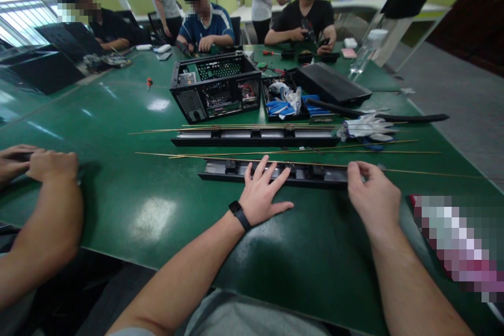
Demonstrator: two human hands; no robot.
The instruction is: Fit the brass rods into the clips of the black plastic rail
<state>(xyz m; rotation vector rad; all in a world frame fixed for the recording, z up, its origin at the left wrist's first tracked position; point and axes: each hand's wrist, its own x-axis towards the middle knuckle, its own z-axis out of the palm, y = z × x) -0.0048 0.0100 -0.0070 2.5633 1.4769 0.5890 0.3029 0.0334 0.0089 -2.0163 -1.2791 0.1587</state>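
Observation:
A long black channel bar point(220, 169) lies crosswise on the green table point(157, 210), with thin brass-coloured rods point(425, 171) along it. My left hand point(263, 194), a dark watch on its wrist, rests over the middle of the bar with fingers spread. At the bar's right end, my right hand point(372, 189) has its thumb and forefinger pressed together; what they pinch is too small to name. Behind this bar lies a second black channel bar point(236, 142) with more thin rods on it.
Farther back stand an open black computer case point(216, 89) and a tray point(271, 113) of gloves. White gloves point(368, 127) and a black tube point(413, 117) lie at right. A neighbour's hands point(53, 165) are at far left. Several people work or stand behind.

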